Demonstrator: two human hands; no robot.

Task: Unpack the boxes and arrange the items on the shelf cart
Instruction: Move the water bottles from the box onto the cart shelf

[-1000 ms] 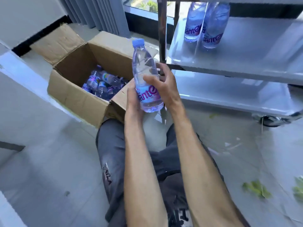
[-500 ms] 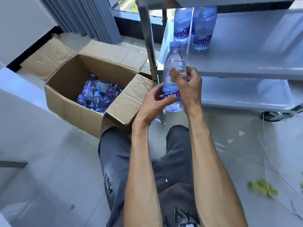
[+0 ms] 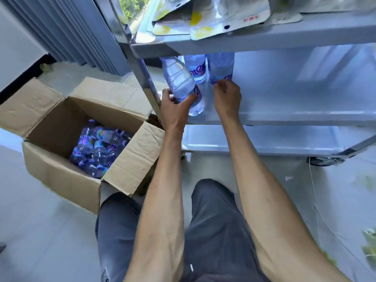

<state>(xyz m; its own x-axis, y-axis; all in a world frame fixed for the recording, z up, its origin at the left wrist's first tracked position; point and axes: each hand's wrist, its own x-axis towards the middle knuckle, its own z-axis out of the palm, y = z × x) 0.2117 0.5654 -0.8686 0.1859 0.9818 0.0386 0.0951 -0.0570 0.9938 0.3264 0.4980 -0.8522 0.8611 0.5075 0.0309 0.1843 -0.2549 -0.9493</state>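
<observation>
My left hand grips the lower part of a clear water bottle with a purple label. The bottle leans left, its base at the front left corner of the shelf cart's middle shelf. Two more bottles stand upright behind it, one in the middle and one on the right. My right hand curls its fingers on the label at the foot of the right bottle. The open cardboard box on the floor to the left holds several more bottles lying loose.
Flat yellow-and-white packets lie on the cart's top shelf. The lower shelf sits just above the floor, with a caster wheel at the right. The cart's steel post stands beside my left hand. Green scraps lie on the floor.
The bottle went from in front of the cart onto the middle shelf. My right hand let it go and moved to the right standing bottle; my left hand now grips it.
</observation>
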